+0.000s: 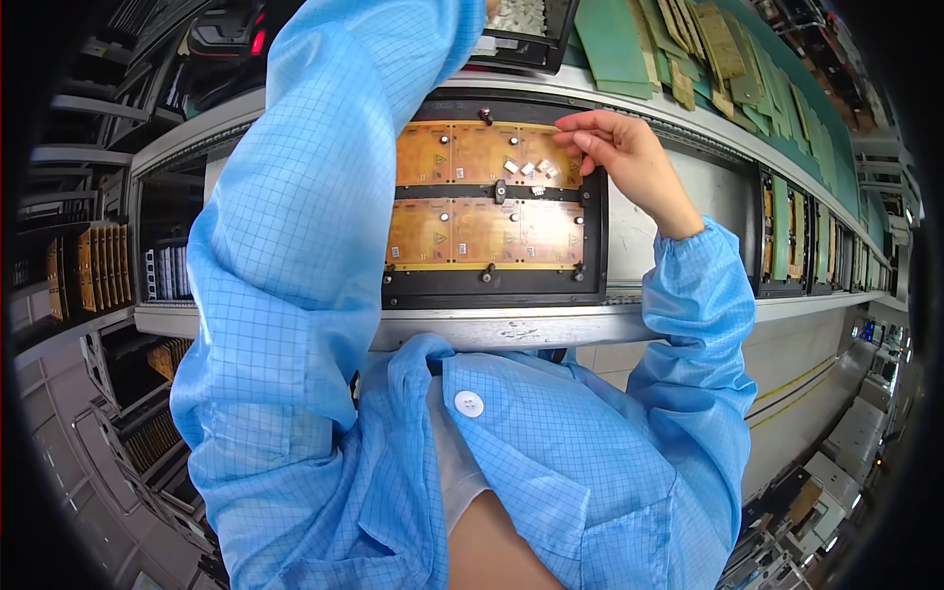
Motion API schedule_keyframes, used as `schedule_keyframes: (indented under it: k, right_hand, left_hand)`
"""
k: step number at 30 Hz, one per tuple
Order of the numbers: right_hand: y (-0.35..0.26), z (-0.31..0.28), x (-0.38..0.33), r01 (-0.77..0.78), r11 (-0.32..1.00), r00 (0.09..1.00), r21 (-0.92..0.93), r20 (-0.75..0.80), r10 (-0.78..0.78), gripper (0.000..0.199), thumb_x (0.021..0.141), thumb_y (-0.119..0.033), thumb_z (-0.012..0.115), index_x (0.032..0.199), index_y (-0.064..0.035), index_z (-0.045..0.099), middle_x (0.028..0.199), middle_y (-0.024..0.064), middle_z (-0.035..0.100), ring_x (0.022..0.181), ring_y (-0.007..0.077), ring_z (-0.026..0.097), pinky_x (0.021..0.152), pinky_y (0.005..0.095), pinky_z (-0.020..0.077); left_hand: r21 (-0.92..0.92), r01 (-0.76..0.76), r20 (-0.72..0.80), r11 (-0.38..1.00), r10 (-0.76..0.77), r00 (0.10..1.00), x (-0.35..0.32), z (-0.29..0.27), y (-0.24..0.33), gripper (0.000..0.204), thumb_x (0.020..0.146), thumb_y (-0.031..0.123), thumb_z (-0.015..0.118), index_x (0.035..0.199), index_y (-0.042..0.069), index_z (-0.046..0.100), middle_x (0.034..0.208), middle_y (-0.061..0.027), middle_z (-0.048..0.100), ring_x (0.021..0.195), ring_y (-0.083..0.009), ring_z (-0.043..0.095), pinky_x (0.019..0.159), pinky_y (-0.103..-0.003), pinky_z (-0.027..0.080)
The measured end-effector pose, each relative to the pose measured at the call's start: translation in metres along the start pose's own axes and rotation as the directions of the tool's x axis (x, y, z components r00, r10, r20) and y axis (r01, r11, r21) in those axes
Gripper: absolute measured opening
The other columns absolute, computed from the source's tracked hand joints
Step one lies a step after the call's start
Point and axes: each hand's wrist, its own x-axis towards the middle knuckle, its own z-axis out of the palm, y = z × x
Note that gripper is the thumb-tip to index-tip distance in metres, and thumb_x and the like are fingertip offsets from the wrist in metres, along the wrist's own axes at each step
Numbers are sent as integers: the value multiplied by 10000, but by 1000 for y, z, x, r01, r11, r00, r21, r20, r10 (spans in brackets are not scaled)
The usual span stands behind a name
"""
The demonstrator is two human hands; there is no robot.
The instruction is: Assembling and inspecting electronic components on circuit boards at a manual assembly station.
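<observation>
Parts [528, 169], small and white, lie loose on the upper panel [482, 147], mid-upper frame; lower panel [482, 236] shows none, so work looks early. Right hand [621, 155] hovers at the upper panel's right end, fingers parted, nothing seen in them. Left hand [492, 9], cut off at top edge near the bin [521, 52]: grip cannot be told. Left sleeve [305, 187] hides both panels' left ends; green sheets [608, 44] lie upper right.

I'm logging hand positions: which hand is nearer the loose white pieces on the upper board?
Right: the right hand is just right of the white pieces; the left hand is farther off, by the bin beyond them, mostly out of frame.
</observation>
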Motion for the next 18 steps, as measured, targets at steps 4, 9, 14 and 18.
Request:
schedule_keyframes:
  k: [4, 9, 14, 18]
  right_hand:
    - [15, -5, -26, 107, 950, 981, -292, -122, -148, 249, 864, 59, 679, 1108, 19, 708, 1094, 108, 728, 924, 185, 675, 826, 308, 556]
    - [16, 8, -16, 353, 781, 910, -516, -4, -414, 255, 843, 53, 693, 1092, -1, 705, 1037, 139, 712, 914, 270, 687, 819, 341, 553]
    - [15, 13, -17, 336, 805, 923, -488, 1, -384, 248, 839, 48, 704, 1081, -1, 689, 1020, 131, 696, 916, 275, 691, 803, 349, 554]
    - [13, 17, -17, 314, 868, 937, -385, -20, -348, 223, 840, 34, 719, 1052, -1, 661, 996, 114, 656, 870, 254, 679, 770, 340, 551]
  left_hand:
    - [-194, -57, -92, 979, 39, 995, -6, -31, 51, 109, 731, 47, 683, 786, -38, 722, 842, -282, 702, 868, -427, 709, 801, -476, 567]
    - [-118, -23, -102, 993, 10, 995, -28, -57, 41, 136, 733, 69, 728, 807, -45, 729, 873, -296, 698, 869, -443, 700, 786, -489, 568]
    - [-317, 55, -134, 947, -102, 986, -58, -106, 60, 95, 760, 56, 723, 827, -1, 759, 854, -285, 698, 849, -402, 715, 774, -474, 570]
    - [-367, -53, -303, 929, -66, 951, -70, -112, 56, 105, 782, 64, 730, 856, -1, 766, 831, -286, 692, 840, -390, 715, 752, -442, 570]
